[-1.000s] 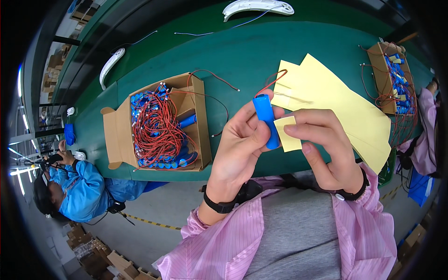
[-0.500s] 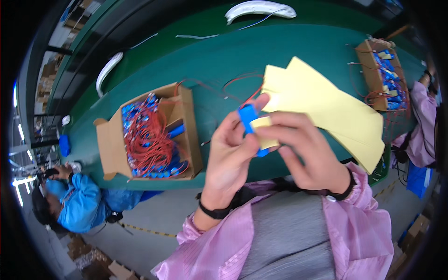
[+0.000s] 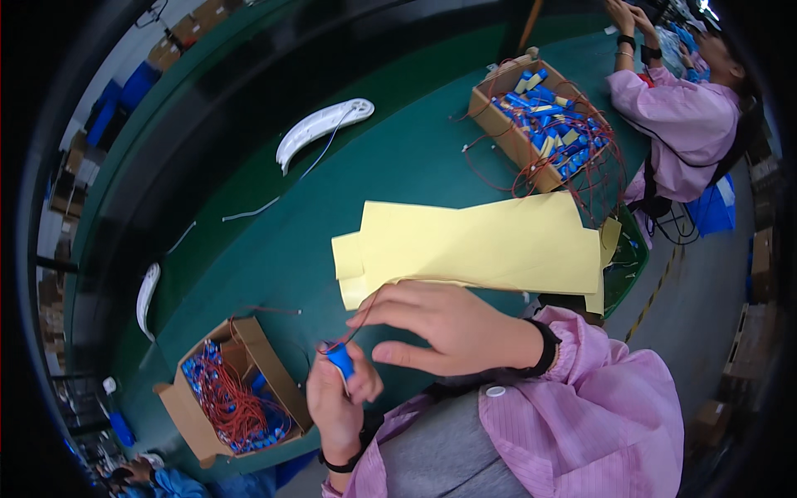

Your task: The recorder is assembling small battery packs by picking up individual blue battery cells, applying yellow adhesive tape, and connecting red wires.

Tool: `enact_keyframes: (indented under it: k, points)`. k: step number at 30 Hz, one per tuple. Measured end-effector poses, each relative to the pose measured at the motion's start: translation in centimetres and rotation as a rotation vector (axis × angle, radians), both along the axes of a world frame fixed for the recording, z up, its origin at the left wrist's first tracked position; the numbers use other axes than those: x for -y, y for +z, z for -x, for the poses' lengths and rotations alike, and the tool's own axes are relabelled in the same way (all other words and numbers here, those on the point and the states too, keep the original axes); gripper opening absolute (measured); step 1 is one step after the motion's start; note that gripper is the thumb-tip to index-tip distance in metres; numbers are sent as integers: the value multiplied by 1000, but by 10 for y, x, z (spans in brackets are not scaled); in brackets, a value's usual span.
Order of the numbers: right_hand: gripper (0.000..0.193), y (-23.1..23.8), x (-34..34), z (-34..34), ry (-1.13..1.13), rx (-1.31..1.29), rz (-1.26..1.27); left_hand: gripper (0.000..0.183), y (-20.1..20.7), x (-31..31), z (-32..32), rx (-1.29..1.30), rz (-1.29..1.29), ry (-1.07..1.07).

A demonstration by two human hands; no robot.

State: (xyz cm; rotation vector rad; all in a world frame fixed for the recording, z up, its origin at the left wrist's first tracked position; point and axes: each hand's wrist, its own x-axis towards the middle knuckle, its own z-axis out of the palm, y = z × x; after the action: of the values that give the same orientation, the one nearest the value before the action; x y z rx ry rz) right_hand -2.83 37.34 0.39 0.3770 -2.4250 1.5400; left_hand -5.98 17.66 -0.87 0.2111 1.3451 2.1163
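My left hand (image 3: 336, 407) is wrapped round a blue cylindrical battery (image 3: 338, 358), held upright near the front of the table, with thin red and dark wires rising from its top. To its right, my right hand (image 3: 448, 328) reaches over with fingers stretched out and thumb apart; the wires run beside its fingertips. Beyond that hand lie overlapping pale yellow sheets (image 3: 473, 241). A cardboard box (image 3: 290, 386) at the left contains blue batteries with a tangle of red wires.
Another cardboard box (image 3: 490, 116), at the far right, is heaped with blue batteries bearing yellow pieces, its wires spilling over. White curved housings (image 3: 320, 124) lie along the back. A green bin (image 3: 628, 266) stands by the right edge. A co-worker in pink (image 3: 681, 124) sits beyond it.
The view has swung to the right. My hands have parted: the right has let go of the battery and its yellow piece, while the left still grips the battery, now wires-up.
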Motion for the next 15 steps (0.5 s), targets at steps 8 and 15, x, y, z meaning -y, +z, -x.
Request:
enact_keyframes:
  k: [8, 15]
  points:
    - [14, 2, -25, -7, 3, -91, 41, 31, 2, -31, 3, -617, 665, -448]
    - [11, 18, -76, -20, 114, 168, 123, 51, 6, -56, 4, -717, 569, -723]
